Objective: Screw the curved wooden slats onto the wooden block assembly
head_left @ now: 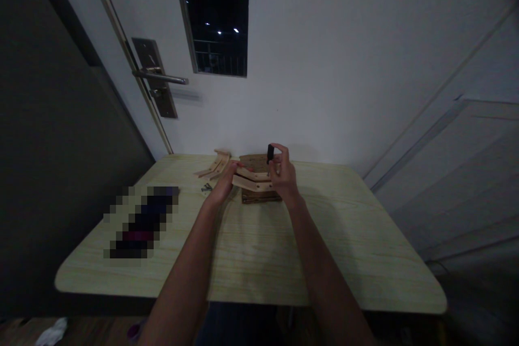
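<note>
My right hand [285,175] grips the black handle of a small screwdriver [270,152], held upright over the right part of a pale wooden frame. That wooden frame [252,185] is made of bent strips with dark holes or screw heads along them. At its left end, my left hand [225,183] is closed around it, the fingertips partly hidden. Brown cardboard [257,162] lies under the frame. Left of it rests another group of bent wooden strips [219,165]. Some small dark screws [206,188] sit beside my left wrist.
The pale wood-grain table [259,259] stands against a white wall or door panel [344,65]. A dark pixelated patch [146,221] hides something on the table's left side. A metal door handle [164,78] and a dark window [217,11] are behind.
</note>
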`<state>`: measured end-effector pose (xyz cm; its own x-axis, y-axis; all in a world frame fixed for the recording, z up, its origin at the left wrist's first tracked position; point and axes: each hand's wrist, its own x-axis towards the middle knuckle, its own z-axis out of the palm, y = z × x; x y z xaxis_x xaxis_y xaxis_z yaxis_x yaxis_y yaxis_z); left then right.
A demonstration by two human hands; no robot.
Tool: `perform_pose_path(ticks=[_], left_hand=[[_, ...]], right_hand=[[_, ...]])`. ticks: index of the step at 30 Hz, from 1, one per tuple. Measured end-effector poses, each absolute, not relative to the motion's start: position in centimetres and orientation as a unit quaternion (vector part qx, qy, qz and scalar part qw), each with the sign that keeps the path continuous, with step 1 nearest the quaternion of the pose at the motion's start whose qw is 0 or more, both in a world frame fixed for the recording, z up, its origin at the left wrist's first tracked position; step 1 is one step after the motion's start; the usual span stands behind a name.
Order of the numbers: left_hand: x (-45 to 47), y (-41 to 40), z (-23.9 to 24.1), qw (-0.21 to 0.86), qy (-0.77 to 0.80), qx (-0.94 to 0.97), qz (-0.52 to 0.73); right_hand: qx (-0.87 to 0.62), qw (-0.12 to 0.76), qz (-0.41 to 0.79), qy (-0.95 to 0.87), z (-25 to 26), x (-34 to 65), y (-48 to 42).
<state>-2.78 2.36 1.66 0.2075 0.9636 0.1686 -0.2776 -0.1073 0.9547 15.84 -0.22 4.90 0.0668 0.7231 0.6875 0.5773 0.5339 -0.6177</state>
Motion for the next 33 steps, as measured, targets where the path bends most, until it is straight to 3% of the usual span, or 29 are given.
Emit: perform_pose_path(ticks=[33], left_hand=[[-2.51,1.96,2.28,0.583,0.347,0.509,0.529]], right_hand=[[-0.474,0.554,0.063,-0.681,5.03,16.12,-0.3]])
